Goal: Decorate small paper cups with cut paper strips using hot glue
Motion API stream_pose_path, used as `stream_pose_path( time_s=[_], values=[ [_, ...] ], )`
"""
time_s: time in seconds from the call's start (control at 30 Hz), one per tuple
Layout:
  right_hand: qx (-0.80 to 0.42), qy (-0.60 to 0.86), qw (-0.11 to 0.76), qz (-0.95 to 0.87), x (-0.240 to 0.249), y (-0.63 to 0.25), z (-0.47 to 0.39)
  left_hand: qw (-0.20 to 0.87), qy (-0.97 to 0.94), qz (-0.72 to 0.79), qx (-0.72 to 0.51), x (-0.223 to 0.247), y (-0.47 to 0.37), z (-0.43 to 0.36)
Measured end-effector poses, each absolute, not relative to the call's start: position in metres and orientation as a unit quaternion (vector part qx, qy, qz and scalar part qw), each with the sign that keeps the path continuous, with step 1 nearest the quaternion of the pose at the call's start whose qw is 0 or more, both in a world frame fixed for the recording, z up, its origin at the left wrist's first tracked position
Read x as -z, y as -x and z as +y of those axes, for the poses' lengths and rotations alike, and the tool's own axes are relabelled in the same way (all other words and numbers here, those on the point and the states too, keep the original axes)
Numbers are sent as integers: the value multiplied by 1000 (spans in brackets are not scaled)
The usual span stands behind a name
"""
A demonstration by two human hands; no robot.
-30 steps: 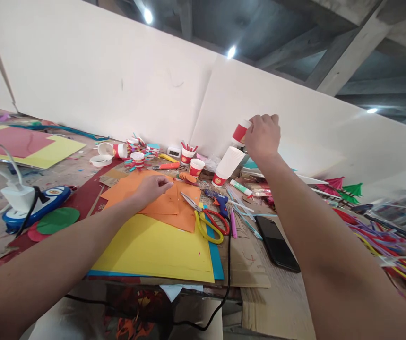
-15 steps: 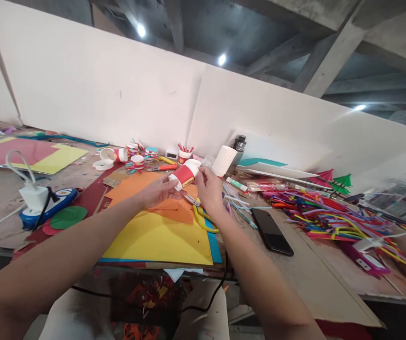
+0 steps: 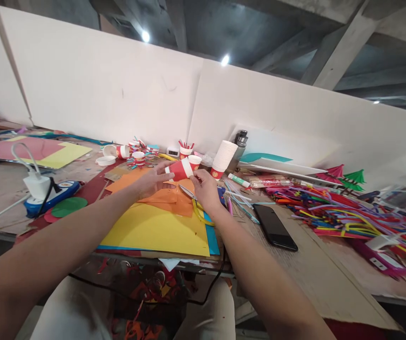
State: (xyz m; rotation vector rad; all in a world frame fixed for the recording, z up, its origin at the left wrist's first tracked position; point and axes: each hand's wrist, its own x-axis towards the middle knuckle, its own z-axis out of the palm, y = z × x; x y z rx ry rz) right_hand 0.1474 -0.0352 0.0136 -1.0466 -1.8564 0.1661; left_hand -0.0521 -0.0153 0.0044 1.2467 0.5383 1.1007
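A red and white paper cup point(image 3: 179, 170) lies on its side in the air between my two hands, its rim turned to the right. My left hand point(image 3: 153, 181) has its fingers around the base end. My right hand point(image 3: 205, 190) pinches the cup near the rim. Right behind it stands another red and white paper cup point(image 3: 194, 160). Scissors point(image 3: 187, 192) lie open on the orange paper point(image 3: 179, 208) below, and a yellow-handled tool point(image 3: 199, 213) is partly covered by my right hand. Yellow paper point(image 3: 160, 231) lies nearer to me.
A tall stack of paper cups point(image 3: 224, 158) stands behind my right hand. Further right are a black phone point(image 3: 274, 226) and a heap of coloured pipe cleaners point(image 3: 341, 212). At the left lies a blue power strip point(image 3: 56, 196). Cut cup pieces point(image 3: 139, 158) stand at the back.
The cup has turned between my hands: its gold label faced me before, and now a plainer red side shows. The view has shifted slightly.
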Motion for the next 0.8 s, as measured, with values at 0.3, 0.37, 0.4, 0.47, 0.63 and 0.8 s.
stream_pose_path(
  time_s=[0.3,0.37,0.4,0.47,0.63,0.8],
  values=[
    [-70,459,473,-749,-28,-153,-41,623,-516,261,-527,-10,58,-7],
    [-57,530,382,-755,-40,-161,-47,610,-497,281,-549,-9,63,-2],
    [-58,559,310,-767,-46,-165,-52,605,-486,293,-558,-8,65,1],
    [-44,596,133,-790,-56,-168,-62,599,-461,317,-573,-6,69,5],
    [-16,591,-106,-799,-60,-162,-82,594,-413,324,-609,-3,74,12],
    [-21,601,-118,-790,-49,-161,-81,587,-407,301,-632,-4,76,14]
  ],
)
